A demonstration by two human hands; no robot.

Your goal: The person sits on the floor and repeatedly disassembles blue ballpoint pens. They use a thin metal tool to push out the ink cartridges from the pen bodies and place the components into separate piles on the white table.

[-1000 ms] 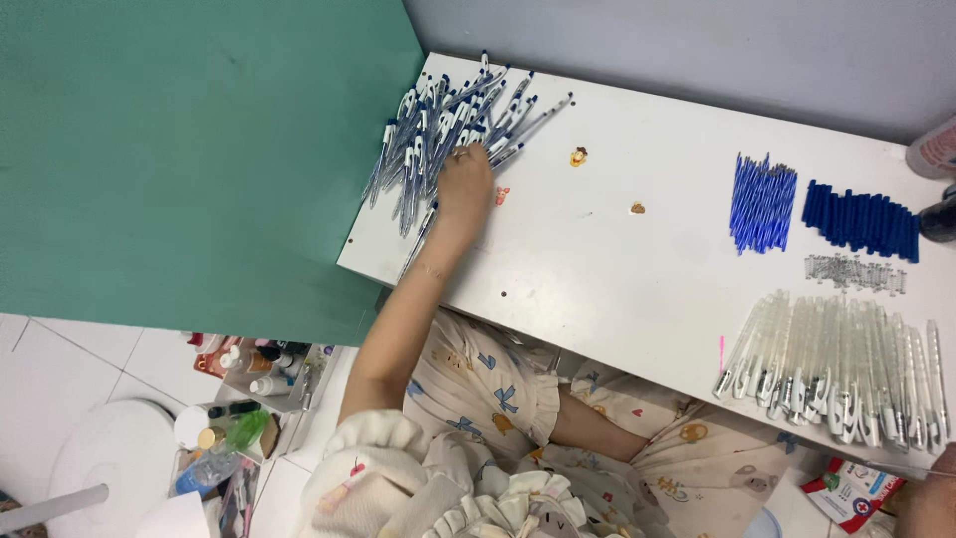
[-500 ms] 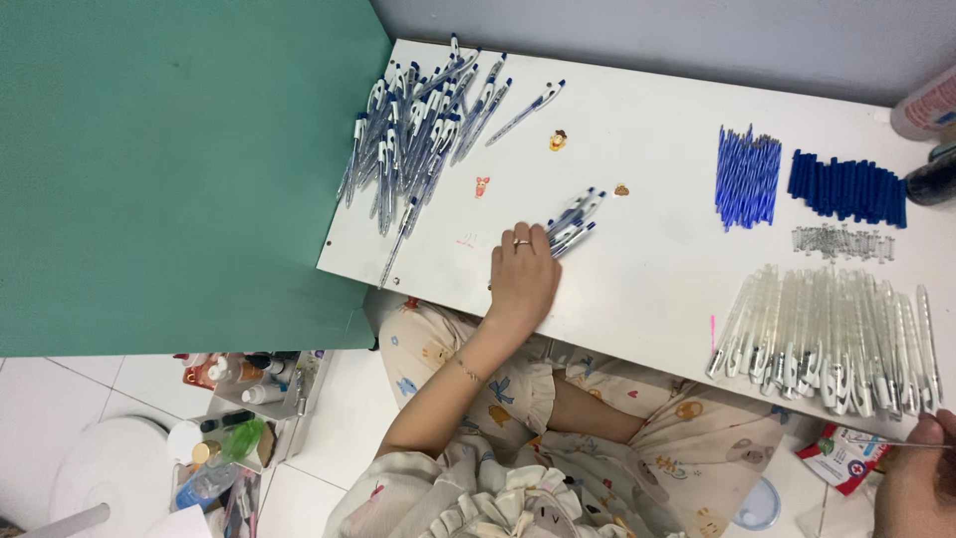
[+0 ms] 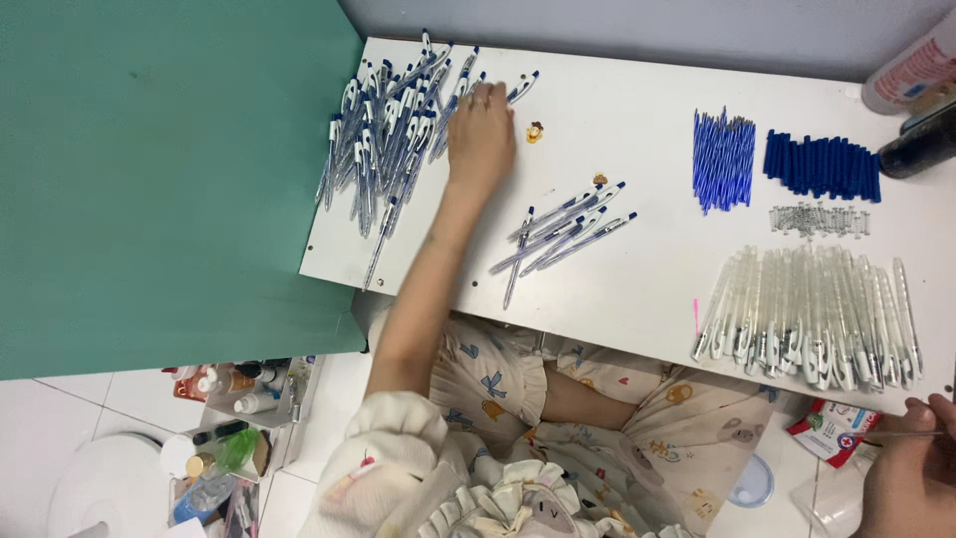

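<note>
- Head view, as I logged it: left hand (image 3: 481,134) lay palm-down on the white rectangular table (image 3: 637,289), fingers spread flat at the edge of the big heap of blue-and-clear plastic pens (image 3: 388,139), gripping nothing.
- Small bundle of assembled pens (image 3: 558,234) lay just right of the forearm.
- Right hand (image 3: 911,478), off the table's lower right, pinched a thin rod (image 3: 896,434).
- Blue refills (image 3: 723,159), dark blue caps (image 3: 822,164), clear barrels (image 3: 812,314) lay well apart, rightward.

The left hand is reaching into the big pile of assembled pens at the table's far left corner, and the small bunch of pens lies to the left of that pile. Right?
Not quite. In the head view the left hand does reach into the big pile of assembled pens, but the small bunch of pens lies to the right of it, nearer the table's middle.
</note>
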